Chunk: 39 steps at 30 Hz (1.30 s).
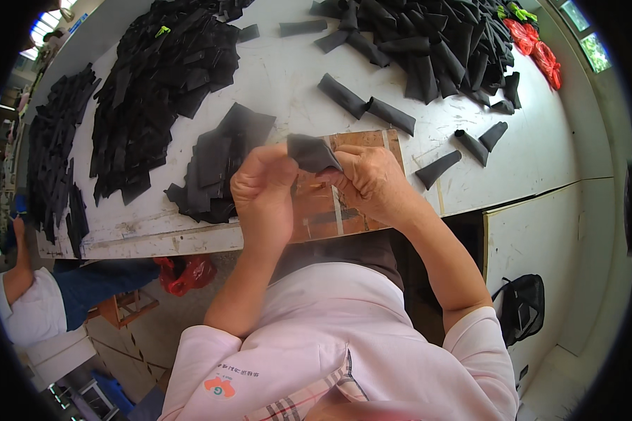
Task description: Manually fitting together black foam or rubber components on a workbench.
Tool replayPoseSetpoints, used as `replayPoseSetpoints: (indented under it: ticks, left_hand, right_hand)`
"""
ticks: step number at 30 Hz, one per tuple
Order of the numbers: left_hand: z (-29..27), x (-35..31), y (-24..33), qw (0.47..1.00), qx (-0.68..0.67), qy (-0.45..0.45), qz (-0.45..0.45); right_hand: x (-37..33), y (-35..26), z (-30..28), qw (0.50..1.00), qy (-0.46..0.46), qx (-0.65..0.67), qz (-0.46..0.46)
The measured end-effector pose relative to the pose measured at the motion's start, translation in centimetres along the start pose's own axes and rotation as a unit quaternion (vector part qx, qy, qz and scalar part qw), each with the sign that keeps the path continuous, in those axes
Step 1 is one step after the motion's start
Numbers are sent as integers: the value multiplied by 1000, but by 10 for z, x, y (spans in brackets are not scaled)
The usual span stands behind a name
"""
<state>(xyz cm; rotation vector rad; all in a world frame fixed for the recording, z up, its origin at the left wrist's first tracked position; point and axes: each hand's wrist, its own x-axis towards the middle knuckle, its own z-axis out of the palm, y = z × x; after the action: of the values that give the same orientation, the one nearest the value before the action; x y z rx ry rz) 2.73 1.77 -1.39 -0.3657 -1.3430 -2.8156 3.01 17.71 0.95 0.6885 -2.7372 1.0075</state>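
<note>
The left hand (263, 188) and right hand (373, 179) pinch opposite ends of 1 short, black, fabric-like piece (312, 152) between them. Beneath the grip lies a brown rectangular board (354, 223); leftward, flat black stacked pieces (216, 158); beyond, rightward, heaped black tubes (451, 52).

Couple of crumpled red bags (534, 52) at the far right end of the bench (541, 147), with a bright green thing (521, 12) tucked right by them. Another little green scrap (163, 31) is up toward the far left. Window (584, 35) top right has greenery showing through it, and there's a brighter window (45, 24) top left. Off to the left there's a co-worker (38, 309), white top and blue jeans, a wooden stool (123, 309) by their legs and a red bag (189, 274) close by. Striped tape runs along the floor (112, 337). Over on the right, a black bag (523, 309) with a strap; can't tell if it's hanging or lying.
</note>
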Motion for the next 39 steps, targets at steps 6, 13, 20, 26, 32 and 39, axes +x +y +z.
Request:
replayPoseSetpoints:
  ticks: [6, 13, 20, 26, 32, 39]
  left_hand:
    - [17, 23, 12, 989, 59, -109, -79]
    - [31, 25, 14, 868, 473, -136, 65]
    - [35, 20, 21, 977, 184, -104, 42]
    - [17, 22, 25, 998, -24, -4, 63]
    - [16, 18, 15, 999, 17, 3, 41]
    - [15, 17, 17, 997, 66, -17, 32]
  right_hand:
    - [0, 8, 8, 994, 34, 107, -4]
    - [-16, 24, 32, 967, 38, 253, 19]
    - [0, 8, 3, 975, -43, 197, 89]
    - [7, 5, -3, 994, 10, 104, -7]
    - [2, 11, 14, 998, -55, 20, 20]
    - [-2, 10, 19, 997, 27, 50, -42]
